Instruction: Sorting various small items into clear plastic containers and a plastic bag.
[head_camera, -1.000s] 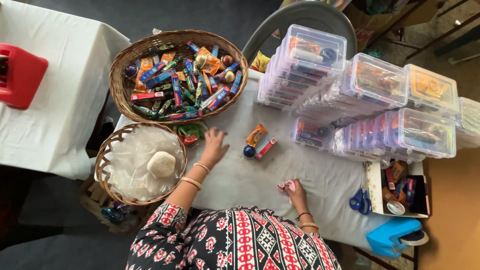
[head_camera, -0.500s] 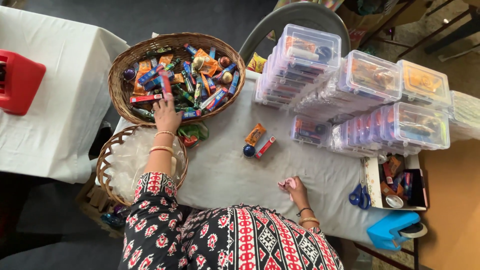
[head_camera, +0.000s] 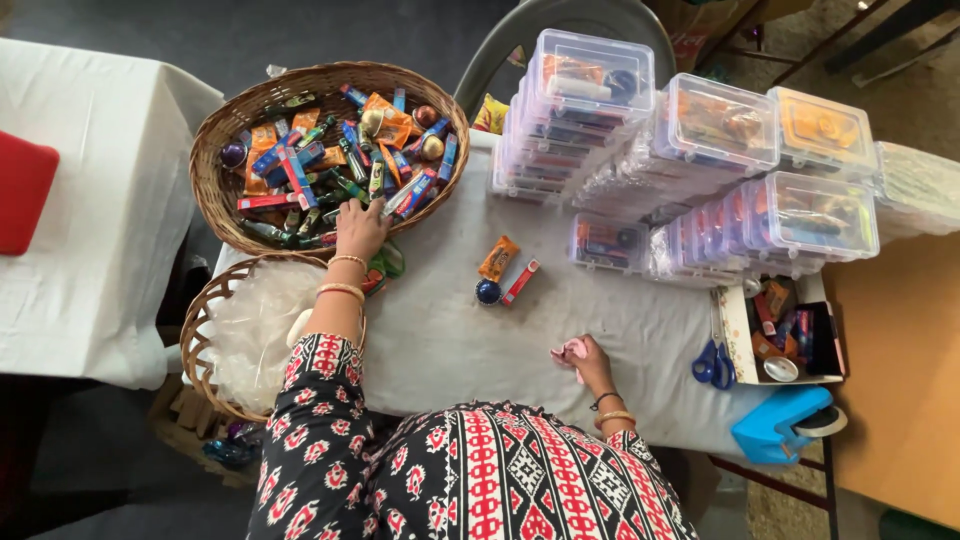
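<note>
Change since half a second ago: my left hand (head_camera: 360, 228) has stayed at the near rim of the sweet basket (head_camera: 215, 150), now reaching slightly deeper; my right hand (head_camera: 585, 358) is unmoved on the worktop (head_camera: 450, 340).

Left hand: fingers spread and bent down among the wrappers, upper left of centre; I cannot tell whether they hold one.

Right hand: lower centre, curled loosely round a small pink wrapper (head_camera: 567, 351), resting on the white cloth.

Sweet basket: round wicker, upper left, filled with long blue, red and green packets, orange sachets and round foil balls.

Second basket (head_camera: 200, 350): wicker, left edge, holding clear crinkled plastic.

Loose items, centre of the worktop: one orange packet (head_camera: 498, 258), one dark blue ball (head_camera: 487, 291), one red stick packet (head_camera: 520, 282), lying close together.

Clear lidded boxes (head_camera: 720, 125): stacked, upper right, with coloured contents.

Blue-handled scissors (head_camera: 714, 360): lower right, beside an open cardboard box (head_camera: 740, 330).
</note>
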